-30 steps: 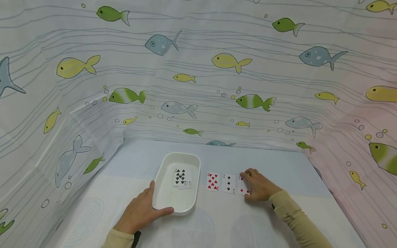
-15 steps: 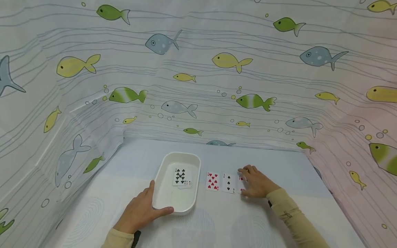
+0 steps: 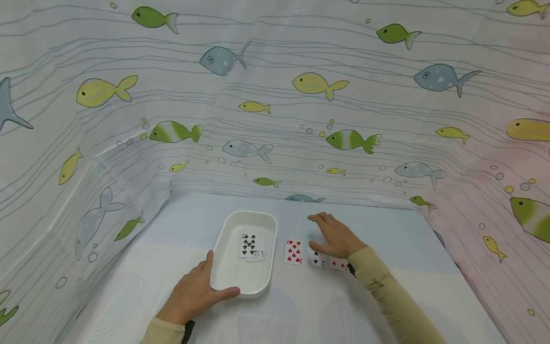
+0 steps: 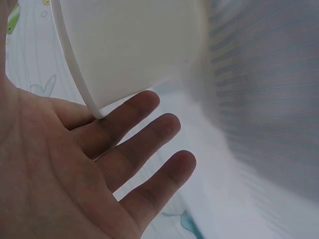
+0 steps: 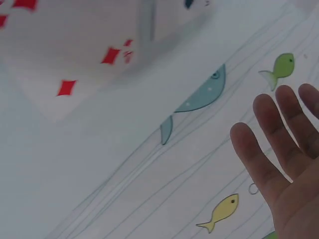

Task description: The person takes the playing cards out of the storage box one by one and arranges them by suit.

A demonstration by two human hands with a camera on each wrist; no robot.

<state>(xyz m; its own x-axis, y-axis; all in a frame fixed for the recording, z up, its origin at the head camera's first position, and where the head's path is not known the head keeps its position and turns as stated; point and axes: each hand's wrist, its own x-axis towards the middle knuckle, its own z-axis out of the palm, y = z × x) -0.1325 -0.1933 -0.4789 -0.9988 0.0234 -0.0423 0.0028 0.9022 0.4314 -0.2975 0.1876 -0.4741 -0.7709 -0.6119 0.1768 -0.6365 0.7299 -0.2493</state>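
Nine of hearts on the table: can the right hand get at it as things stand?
Probably yes. The right hand hovers open over the spade card, right beside the nine of hearts, which lies face up with nothing on it.

Smooth white plastic oval tray (image 3: 223, 267) with slight sheen, glossy paper playing cards (image 3: 294, 251), matt woven fish-print cloth backdrop (image 3: 275, 95), pale matt tablecloth (image 3: 301, 310)

A pale blue-and-white cloth-covered worktop (image 3: 301, 310) with faint printed line patterns carries a white oval plastic tray (image 3: 232, 277) left of centre. Just right of the tray, three face-up playing cards lie in a row: a red hearts card (image 3: 294, 251), a black spades card (image 3: 317, 260) and a red diamonds card (image 3: 338, 264).
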